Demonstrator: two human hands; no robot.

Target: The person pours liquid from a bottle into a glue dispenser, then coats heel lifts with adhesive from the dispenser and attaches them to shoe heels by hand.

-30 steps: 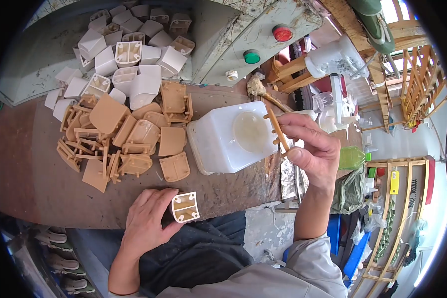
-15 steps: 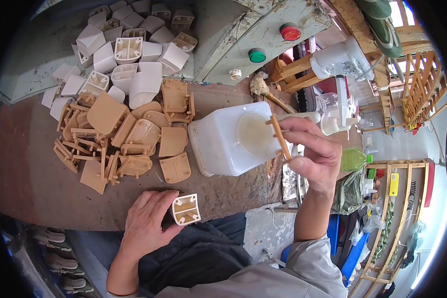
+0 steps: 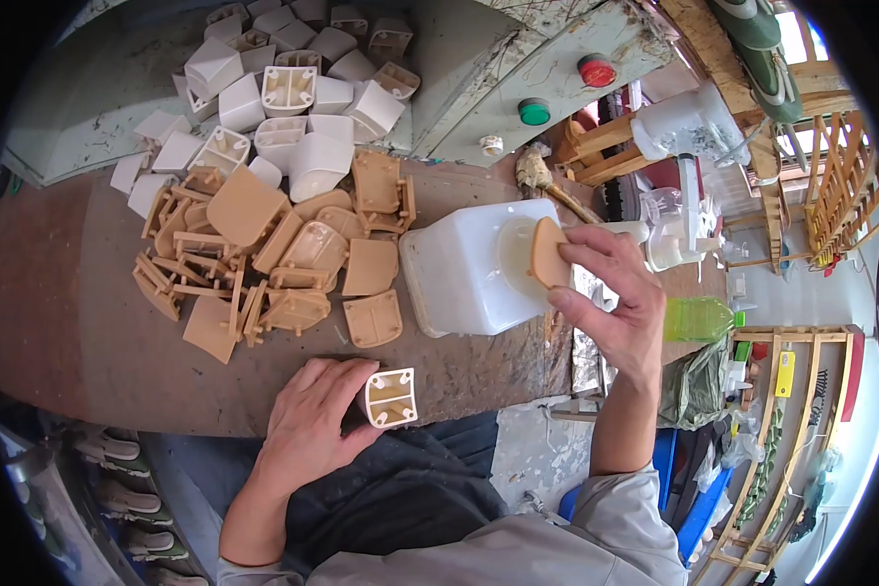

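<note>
While the right hand (image 3: 620, 298) pinches a tan piece (image 3: 551, 252) at the jug's (image 3: 459, 278) mouth, the left hand (image 3: 313, 420) holds a white block (image 3: 393, 397), hollow side bare; beyond, tan pieces (image 3: 247, 207) and white blocks (image 3: 320, 164) lie heaped, seemingly all unpaired.

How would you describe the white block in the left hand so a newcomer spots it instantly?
Start with the brown worktable and go to its edge nearest the person. There the left hand holds a white block, its open, divided end showing. Unlike the other white blocks, heaped at upper left, it is the only one in a hand.
</note>
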